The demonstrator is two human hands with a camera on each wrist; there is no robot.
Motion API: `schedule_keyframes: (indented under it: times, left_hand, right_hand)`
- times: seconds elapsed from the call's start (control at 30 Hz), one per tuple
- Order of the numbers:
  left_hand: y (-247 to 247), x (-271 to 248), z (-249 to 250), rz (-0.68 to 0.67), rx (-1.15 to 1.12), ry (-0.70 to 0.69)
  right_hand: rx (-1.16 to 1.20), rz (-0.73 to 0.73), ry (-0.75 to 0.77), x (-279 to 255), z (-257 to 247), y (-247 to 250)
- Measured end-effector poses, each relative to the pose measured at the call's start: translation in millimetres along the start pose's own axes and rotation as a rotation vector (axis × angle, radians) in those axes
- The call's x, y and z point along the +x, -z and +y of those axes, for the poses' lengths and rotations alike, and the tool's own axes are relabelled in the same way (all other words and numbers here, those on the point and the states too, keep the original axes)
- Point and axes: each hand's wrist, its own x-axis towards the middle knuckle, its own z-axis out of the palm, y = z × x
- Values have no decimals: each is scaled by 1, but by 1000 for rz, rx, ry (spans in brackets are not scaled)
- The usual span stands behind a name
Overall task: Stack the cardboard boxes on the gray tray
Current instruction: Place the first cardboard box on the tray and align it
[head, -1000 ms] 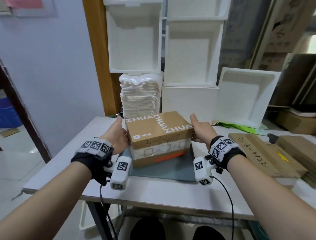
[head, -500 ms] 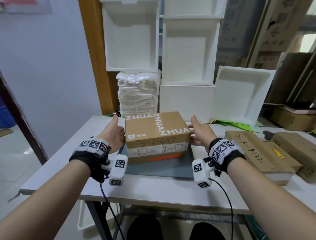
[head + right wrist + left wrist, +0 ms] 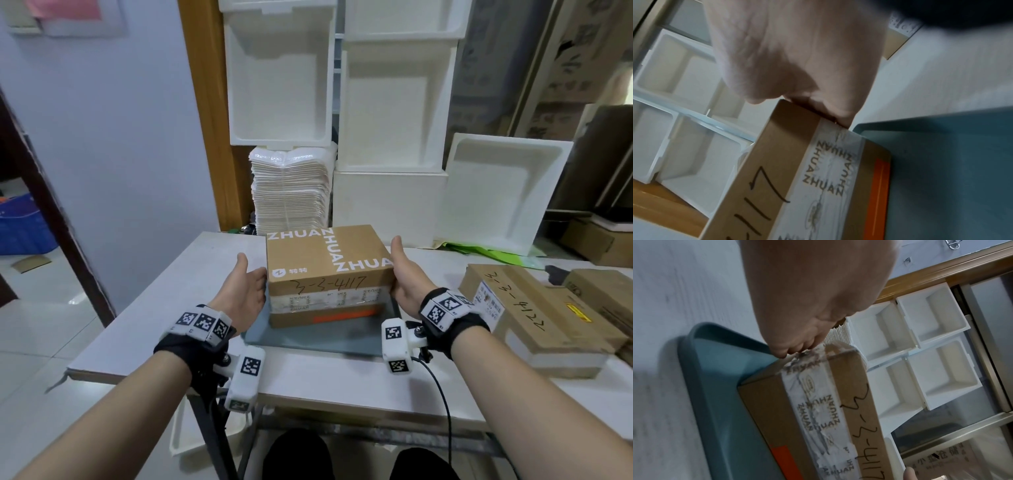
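A brown cardboard box (image 3: 329, 260) printed ZHUAN, with 3-3-4117 handwritten on its front, sits on the gray tray (image 3: 318, 337) in the middle of the white table. My left hand (image 3: 248, 291) is at the box's left end, thumb up, fingertips touching the taped edge. In the left wrist view those fingers (image 3: 793, 347) meet the box (image 3: 818, 410) just above the tray's rim (image 3: 694, 340). My right hand (image 3: 406, 277) lies flat against the right end. The right wrist view shows its fingers (image 3: 828, 105) on the box (image 3: 797, 170) beside the tray (image 3: 951, 162).
Two more cardboard boxes (image 3: 534, 308) (image 3: 603, 294) lie on the table at the right. White foam boxes (image 3: 390, 205) and a stack of white sheets (image 3: 291, 192) stand behind the tray. The table's front edge (image 3: 308, 383) is near my wrists.
The box stays on the tray. My left hand has turned palm-up and eased back a little at the box's left end; my right hand is back against the right end.
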Motion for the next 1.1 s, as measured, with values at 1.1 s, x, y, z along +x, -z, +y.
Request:
schedule_keyframes:
  times: [1.1]
  left_hand:
    - [-18,-20,-25,54,92,-36]
  right_hand:
    - [117,190,-52,-51,57,-19]
